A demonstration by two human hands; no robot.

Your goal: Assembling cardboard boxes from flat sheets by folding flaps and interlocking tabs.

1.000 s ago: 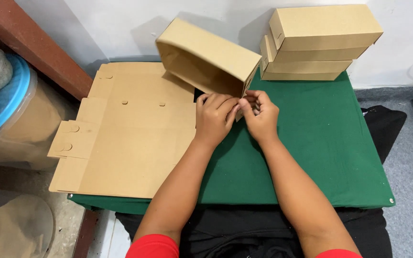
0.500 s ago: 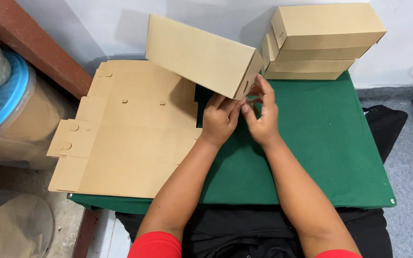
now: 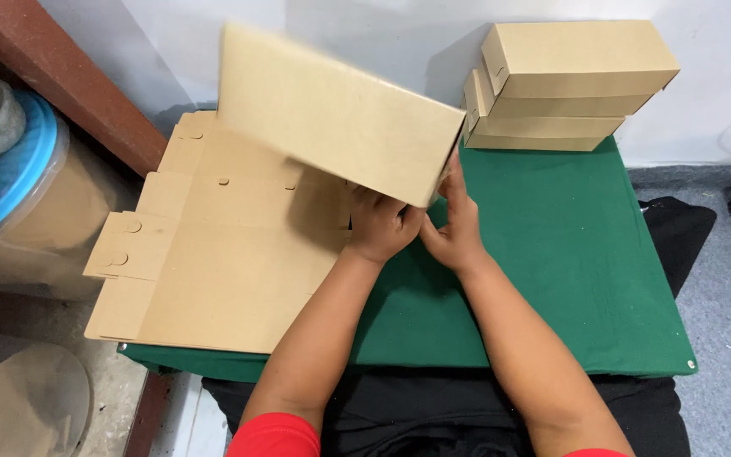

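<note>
Both my hands hold a folded brown cardboard box (image 3: 332, 110) tilted up above the green table (image 3: 568, 271). My left hand (image 3: 378, 224) grips the box's lower edge from underneath. My right hand (image 3: 454, 224) presses against the box's right end, fingers up along its corner. The box's broad closed side faces me and looks blurred. A stack of flat, unfolded cardboard blanks (image 3: 213, 254) lies on the table's left part, just left of my left hand.
Two finished closed boxes (image 3: 568, 80) are stacked at the table's back right against the white wall. A clear bin with a blue lid (image 3: 10, 169) and a brown wooden beam (image 3: 69, 85) stand at the left. Grey floor lies to the right.
The box has been turned and lifted: its open side faced me a second ago, and its closed broad side faces me now. Both hands stayed at its lower right corner.
</note>
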